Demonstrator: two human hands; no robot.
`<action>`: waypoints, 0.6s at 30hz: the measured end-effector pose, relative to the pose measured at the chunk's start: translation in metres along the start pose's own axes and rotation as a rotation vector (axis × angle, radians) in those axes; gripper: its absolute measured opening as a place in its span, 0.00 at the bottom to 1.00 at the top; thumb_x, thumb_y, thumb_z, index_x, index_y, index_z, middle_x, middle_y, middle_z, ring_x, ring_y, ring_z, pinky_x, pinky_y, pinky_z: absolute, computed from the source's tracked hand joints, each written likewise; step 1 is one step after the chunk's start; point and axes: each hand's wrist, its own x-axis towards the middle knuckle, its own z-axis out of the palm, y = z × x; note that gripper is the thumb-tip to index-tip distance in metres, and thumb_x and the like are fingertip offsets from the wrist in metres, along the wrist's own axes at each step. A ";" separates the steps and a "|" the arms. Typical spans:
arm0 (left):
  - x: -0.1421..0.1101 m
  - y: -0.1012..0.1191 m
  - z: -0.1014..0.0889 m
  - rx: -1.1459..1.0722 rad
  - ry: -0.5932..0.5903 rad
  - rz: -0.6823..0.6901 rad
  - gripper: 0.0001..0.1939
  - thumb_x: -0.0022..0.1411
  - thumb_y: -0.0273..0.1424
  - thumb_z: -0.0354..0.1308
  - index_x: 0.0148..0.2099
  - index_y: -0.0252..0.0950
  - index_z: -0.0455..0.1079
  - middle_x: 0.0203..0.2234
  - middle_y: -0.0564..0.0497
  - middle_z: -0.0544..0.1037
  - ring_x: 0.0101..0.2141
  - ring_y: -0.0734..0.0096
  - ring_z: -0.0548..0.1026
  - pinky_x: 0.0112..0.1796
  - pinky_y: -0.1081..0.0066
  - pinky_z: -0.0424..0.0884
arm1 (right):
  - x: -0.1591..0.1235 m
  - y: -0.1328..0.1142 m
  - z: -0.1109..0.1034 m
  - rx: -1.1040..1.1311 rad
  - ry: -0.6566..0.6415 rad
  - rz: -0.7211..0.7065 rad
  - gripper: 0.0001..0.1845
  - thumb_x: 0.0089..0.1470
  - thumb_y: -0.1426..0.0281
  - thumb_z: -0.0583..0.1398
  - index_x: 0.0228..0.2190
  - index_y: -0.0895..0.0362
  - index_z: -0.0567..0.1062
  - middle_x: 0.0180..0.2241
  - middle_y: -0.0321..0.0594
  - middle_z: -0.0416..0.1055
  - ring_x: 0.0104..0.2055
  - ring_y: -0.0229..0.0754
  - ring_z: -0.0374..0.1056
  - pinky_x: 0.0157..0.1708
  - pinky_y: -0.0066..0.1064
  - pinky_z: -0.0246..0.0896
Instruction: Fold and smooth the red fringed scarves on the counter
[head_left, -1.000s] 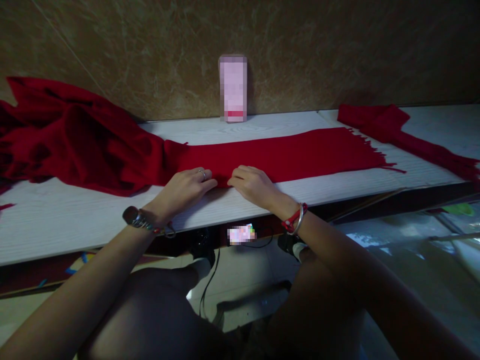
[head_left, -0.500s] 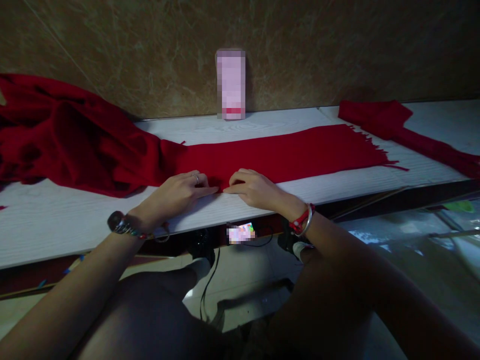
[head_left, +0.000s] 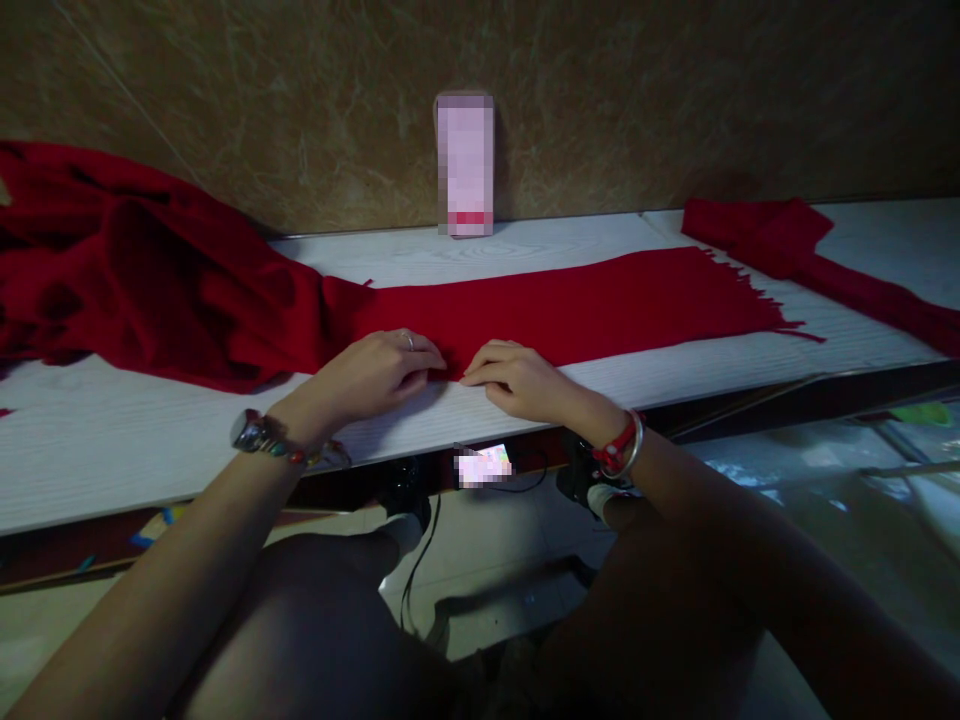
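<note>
A red fringed scarf point(head_left: 600, 305) lies flat and lengthwise on a white wood-grain tabletop point(head_left: 150, 440), its fringe pointing right. Toward the left it runs into a loose, rumpled heap of red cloth point(head_left: 172, 280). My left hand point(head_left: 379, 375), with a ring and a watch, is closed, thumb and fingers pinching the scarf's near edge. Just to its right, my right hand point(head_left: 525, 380) pinches the same edge, its fingertips pressed together. A small gap separates the two hands. The fingertips partly cover the fabric they grip.
A phone-like object point(head_left: 466, 165), blurred out, leans upright against the brown marbled wall point(head_left: 300, 110). Another red folded cloth point(head_left: 780, 240) lies at the back right. Below the table edge are a lit screen point(head_left: 484, 466) and a black cable point(head_left: 420, 575).
Both hands stay at the scarf's near edge, their fingers shifting slightly. My left fingers have curled further over the fabric since half a second ago. The scarf lies nearly the same.
</note>
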 end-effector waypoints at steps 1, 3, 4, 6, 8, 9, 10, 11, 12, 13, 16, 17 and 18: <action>0.001 0.000 0.001 0.037 0.008 -0.029 0.21 0.61 0.30 0.41 0.48 0.35 0.73 0.42 0.45 0.77 0.42 0.65 0.73 0.46 0.64 0.69 | 0.000 0.000 0.000 -0.001 -0.003 0.007 0.19 0.48 0.83 0.51 0.36 0.60 0.79 0.38 0.42 0.74 0.42 0.40 0.65 0.47 0.38 0.59; 0.002 0.001 0.002 0.109 0.019 -0.116 0.21 0.62 0.30 0.41 0.50 0.35 0.72 0.43 0.44 0.77 0.42 0.64 0.73 0.45 0.64 0.69 | 0.001 -0.001 0.000 -0.001 -0.009 0.016 0.19 0.48 0.83 0.51 0.35 0.58 0.78 0.38 0.42 0.74 0.42 0.40 0.65 0.46 0.37 0.59; 0.002 0.002 0.003 0.145 0.024 -0.172 0.21 0.62 0.30 0.41 0.51 0.35 0.71 0.44 0.44 0.76 0.41 0.63 0.74 0.44 0.63 0.70 | 0.001 -0.001 0.000 0.001 -0.010 0.015 0.19 0.48 0.83 0.51 0.35 0.58 0.78 0.38 0.42 0.74 0.42 0.40 0.65 0.46 0.37 0.58; 0.001 0.004 0.004 0.214 0.031 -0.290 0.21 0.62 0.30 0.41 0.51 0.34 0.71 0.43 0.42 0.76 0.40 0.61 0.74 0.41 0.62 0.71 | 0.001 -0.001 0.000 0.009 -0.010 0.009 0.19 0.48 0.83 0.51 0.35 0.58 0.78 0.37 0.42 0.73 0.42 0.40 0.65 0.46 0.37 0.58; 0.001 0.006 0.004 0.269 0.036 -0.390 0.21 0.62 0.30 0.42 0.50 0.34 0.72 0.41 0.41 0.76 0.40 0.57 0.74 0.38 0.60 0.72 | 0.001 -0.001 -0.001 0.017 -0.009 0.002 0.19 0.49 0.83 0.51 0.35 0.58 0.78 0.37 0.42 0.73 0.41 0.40 0.64 0.46 0.37 0.58; 0.002 0.007 0.005 0.278 0.039 -0.417 0.21 0.62 0.31 0.42 0.49 0.33 0.72 0.41 0.40 0.76 0.40 0.56 0.74 0.38 0.58 0.72 | 0.001 0.000 -0.001 0.019 -0.006 0.001 0.19 0.49 0.83 0.51 0.35 0.58 0.78 0.37 0.42 0.73 0.41 0.40 0.64 0.46 0.37 0.58; 0.004 0.008 0.006 0.266 0.038 -0.419 0.21 0.62 0.31 0.42 0.50 0.33 0.71 0.42 0.39 0.75 0.42 0.54 0.74 0.39 0.57 0.72 | 0.001 0.000 0.000 0.019 -0.004 0.000 0.19 0.49 0.83 0.51 0.35 0.58 0.78 0.37 0.41 0.73 0.41 0.40 0.64 0.46 0.37 0.58; 0.006 0.009 0.008 0.232 0.033 -0.393 0.21 0.63 0.32 0.42 0.51 0.32 0.71 0.44 0.38 0.75 0.44 0.54 0.73 0.42 0.56 0.71 | 0.001 -0.001 0.000 0.017 -0.002 0.000 0.19 0.48 0.83 0.51 0.35 0.58 0.78 0.37 0.41 0.73 0.41 0.40 0.64 0.46 0.37 0.59; 0.008 0.010 0.009 0.181 0.019 -0.345 0.22 0.63 0.32 0.41 0.54 0.32 0.69 0.48 0.38 0.73 0.48 0.54 0.71 0.45 0.55 0.69 | 0.000 -0.001 0.000 0.014 0.001 -0.001 0.19 0.48 0.83 0.51 0.35 0.58 0.78 0.37 0.41 0.73 0.41 0.40 0.64 0.47 0.37 0.58; 0.011 0.011 0.012 0.124 -0.006 -0.292 0.23 0.64 0.32 0.40 0.57 0.33 0.66 0.53 0.39 0.70 0.52 0.55 0.68 0.49 0.55 0.66 | 0.000 -0.001 0.000 0.012 0.004 -0.002 0.19 0.48 0.83 0.51 0.35 0.58 0.78 0.37 0.41 0.73 0.41 0.40 0.64 0.47 0.38 0.58; 0.019 0.011 0.017 0.004 -0.125 -0.262 0.25 0.67 0.32 0.36 0.64 0.39 0.55 0.63 0.45 0.57 0.62 0.56 0.55 0.57 0.51 0.56 | 0.000 -0.001 0.001 0.008 0.013 -0.008 0.19 0.49 0.83 0.51 0.36 0.59 0.78 0.37 0.42 0.73 0.42 0.40 0.64 0.49 0.38 0.57; 0.021 0.010 0.018 -0.003 -0.160 -0.312 0.26 0.67 0.33 0.35 0.65 0.41 0.52 0.65 0.47 0.53 0.63 0.55 0.51 0.57 0.48 0.53 | 0.000 -0.001 0.001 0.006 0.015 -0.009 0.19 0.49 0.83 0.51 0.36 0.60 0.78 0.37 0.43 0.73 0.42 0.40 0.64 0.48 0.37 0.58; 0.023 0.008 0.020 -0.001 -0.183 -0.378 0.26 0.68 0.35 0.34 0.66 0.43 0.49 0.65 0.48 0.50 0.64 0.53 0.48 0.57 0.45 0.51 | 0.000 -0.001 0.001 0.004 0.014 -0.010 0.18 0.49 0.83 0.51 0.36 0.61 0.78 0.37 0.43 0.73 0.42 0.40 0.64 0.48 0.37 0.58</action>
